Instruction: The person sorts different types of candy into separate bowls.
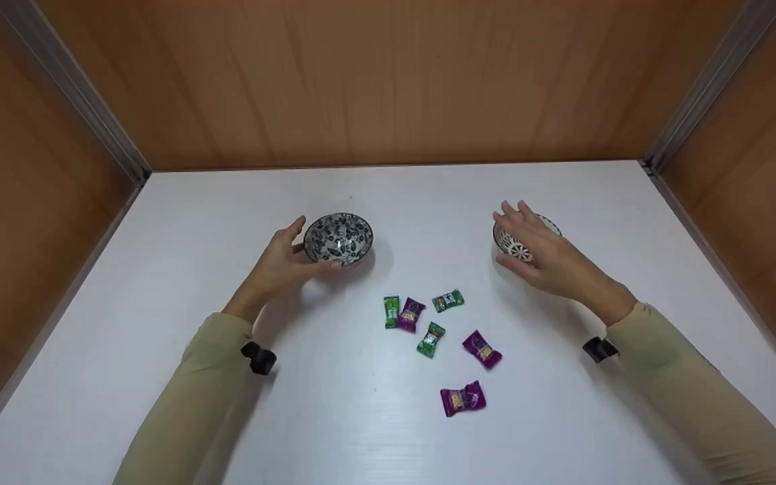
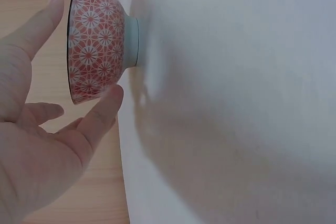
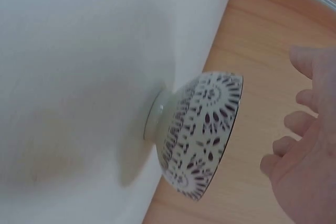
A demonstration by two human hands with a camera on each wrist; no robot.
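A bowl point(image 1: 339, 237) with a dark floral inside stands upright on the left; its outside is red and white in the left wrist view. My left hand point(image 1: 283, 263) reaches round its near left side, thumb and fingers spread. One fingertip point(image 2: 113, 95) is at the bowl's side, but whether it touches I cannot tell. On the right, my right hand point(image 1: 539, 252) hovers by a second bowl point(image 1: 517, 250), partly covering it in the head view. The right wrist view shows that bowl's dark-patterned white outside point(image 3: 202, 129), with a gap between it and the fingers.
Three green wrapped candies point(image 1: 431, 339) and three purple wrapped candies point(image 1: 463, 398) lie scattered on the white table point(image 1: 334, 431) between the forearms. Wooden panels point(image 1: 388, 81) close off the back and both sides.
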